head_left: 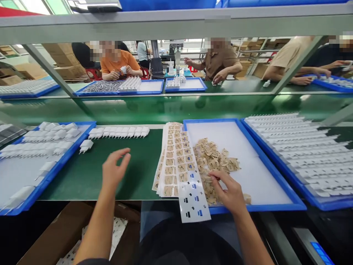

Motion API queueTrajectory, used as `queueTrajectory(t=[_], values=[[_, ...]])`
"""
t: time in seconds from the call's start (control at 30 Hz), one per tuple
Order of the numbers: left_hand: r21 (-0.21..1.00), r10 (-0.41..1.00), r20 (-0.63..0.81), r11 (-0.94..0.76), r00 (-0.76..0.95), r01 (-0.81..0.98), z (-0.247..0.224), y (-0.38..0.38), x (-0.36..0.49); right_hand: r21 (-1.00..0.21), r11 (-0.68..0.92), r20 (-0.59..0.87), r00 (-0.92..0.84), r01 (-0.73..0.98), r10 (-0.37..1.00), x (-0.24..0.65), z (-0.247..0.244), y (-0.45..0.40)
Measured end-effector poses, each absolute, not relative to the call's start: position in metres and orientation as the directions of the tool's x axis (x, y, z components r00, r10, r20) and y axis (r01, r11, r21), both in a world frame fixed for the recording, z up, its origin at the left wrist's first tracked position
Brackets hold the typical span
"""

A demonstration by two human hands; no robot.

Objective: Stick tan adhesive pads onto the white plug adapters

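My left hand (116,167) hovers over the green bench, its thumb and forefinger apart and nothing between them. White plug adapters (118,132) stand in a row beyond it, and a single white adapter (86,146) lies to its left. My right hand (230,191) is at a loose pile of tan die-cut pieces (217,156), thumb and forefinger pinched together. Whatever is between those fingertips is too small to make out. Beside that hand lie overlapping sheets of tan stickers (170,162); the top sheet's near end (194,209) is stripped to white backing with dark and blue marks.
The pile sits in a blue-rimmed tray (271,165). Another tray (296,184) at right holds rows of white adapters; a left tray (79,141) holds more. A box (55,235) with used sheets stands below. Co-workers sit across, behind a metal frame (176,27).
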State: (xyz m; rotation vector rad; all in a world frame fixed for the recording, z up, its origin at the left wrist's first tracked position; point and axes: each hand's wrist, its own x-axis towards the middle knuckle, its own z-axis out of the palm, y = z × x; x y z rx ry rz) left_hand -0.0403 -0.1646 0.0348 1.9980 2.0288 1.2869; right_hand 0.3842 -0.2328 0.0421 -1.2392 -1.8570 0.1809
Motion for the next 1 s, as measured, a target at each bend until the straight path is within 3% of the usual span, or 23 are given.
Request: queueTrajectory(t=[0.1,0.17,0.27,0.33,0.43,0.5,0.57,0.73,1.0], values=[[0.547,0.849,0.478,-0.486,0.222,0.682,0.032,-0.211,0.054,-0.565,0.522,0.635,-0.067,0.639,0.769,0.382,0.044,-0.241],[0.509,0.806,0.451,-0.586,0.384,0.631,0.031,-0.231,0.103,-0.607,0.542,0.666,-0.001,0.581,0.746,0.384,0.042,-0.253],[0.443,0.806,0.377,-0.589,0.456,0.675,0.027,-0.240,0.139,-0.724,0.475,0.621,0.173,0.501,0.764,0.400,0.032,-0.280],[0.395,0.828,0.321,-0.558,0.460,0.730,0.023,-0.236,0.140,-0.800,0.321,0.539,0.370,0.507,0.757,0.423,0.022,-0.302],[0.345,0.848,0.261,-0.528,0.461,0.776,0.020,-0.227,0.124,-0.871,0.018,0.416,0.719,0.490,0.557,0.476,0.006,-0.331],[0.336,0.858,0.238,-0.513,0.455,0.790,0.022,-0.222,0.114,-0.905,-0.107,0.326,0.831,0.412,0.450,0.513,-0.005,-0.344],[0.338,0.862,0.232,-0.505,0.450,0.794,0.024,-0.218,0.110,-0.941,-0.180,0.179,0.873,0.286,0.453,0.541,-0.013,-0.349],[0.346,0.882,0.215,-0.471,0.420,0.811,0.022,-0.218,0.125,-0.985,-0.159,-0.144,0.805,-0.063,0.576,0.550,-0.019,-0.332],[0.350,0.816,0.109,-0.566,0.568,0.746,0.039,-0.245,0.126,-0.979,-0.168,-0.196,0.744,-0.114,0.639,0.531,-0.009,-0.309]])
